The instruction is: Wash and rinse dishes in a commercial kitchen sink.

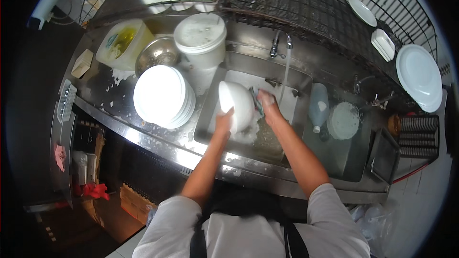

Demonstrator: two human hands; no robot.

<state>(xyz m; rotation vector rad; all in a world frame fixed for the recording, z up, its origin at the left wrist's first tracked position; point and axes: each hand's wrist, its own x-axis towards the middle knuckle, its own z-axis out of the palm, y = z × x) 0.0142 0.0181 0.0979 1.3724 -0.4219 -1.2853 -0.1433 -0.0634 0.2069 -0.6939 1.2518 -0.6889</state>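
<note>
A white bowl [244, 105] is tilted on its side above the left sink basin [229, 147], and my left hand [225, 120] grips its rim. Against the bowl's outer side, my right hand [268, 102] holds a scouring pad [257, 102], partly covered by the fingers. Water streams from the tap [289, 41] into the basin behind my right hand. Suds and murky water show in the basin below the bowl. On the steel counter left of the basin stands a stack of white plates [159, 95].
Behind the plates are a metal bowl [157, 55], a lidded white bucket [200, 39] and a plastic tub [123, 44] with yellow liquid. The right basin [337, 161] holds water, a bottle [318, 105] and a round white item [344, 120]. A wire rack [304, 3] overhangs the back.
</note>
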